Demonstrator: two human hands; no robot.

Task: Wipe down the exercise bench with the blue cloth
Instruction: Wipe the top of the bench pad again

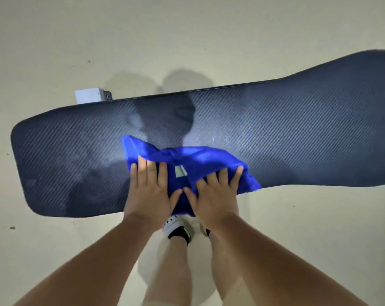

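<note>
The exercise bench [286, 133] is a long dark pad with a woven pattern, running from lower left to upper right across the view. A crumpled blue cloth [200, 161] with a small white label lies on its near edge at the middle. My left hand [150, 191] presses flat on the cloth's left part, fingers spread. My right hand [217, 193] presses flat on its right part, fingers spread too. Both palms cover the cloth's near side. Duller smeared patches show on the pad to the left of the cloth.
A pale floor [187, 36] surrounds the bench. A small white box [90, 96] sits on the floor behind the bench's far edge at the left. My legs and a white shoe [176, 226] stand just in front of the near edge.
</note>
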